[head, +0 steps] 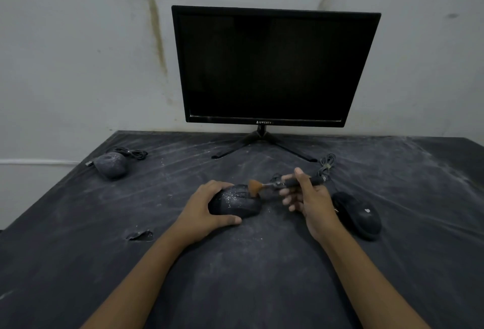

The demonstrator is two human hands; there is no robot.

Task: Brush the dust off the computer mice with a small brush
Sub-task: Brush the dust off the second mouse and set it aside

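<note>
Left hand is curled around the black plastic computer mouse, which is speckled with pale dust. The thumb lies on its near side and the fingers over its far side, and the hand pins it on the desk, about at the centre. The right hand pinches the small brush, which has a thin dark handle, a metal ferrule and orange-brown bristles. Thumb and forefinger close on the handle, and the other fingers are loosely spread below. The bristles touch the right end of the mouse.

I judge the mouse to be light, with a hard and smooth shell, so it would slide on the dark sheet under the strokes if nothing held it. The best hold is low on its two sides, which leaves the top free for the bristles. The buttons and wheel give way, so light pressure should be enough. The brush weighs almost nothing and its bristles are soft. A grip closer to the ferrule would give more control.

Just beside the right hand, toward the right edge, lies a second black mouse, which looks mostly clean. A coiled cable lies behind the right hand. Near the far left corner sits a third mouse, grey with thick dust, probably not yet brushed. At the far edge stands a black flat monitor with a dark screen.
</note>
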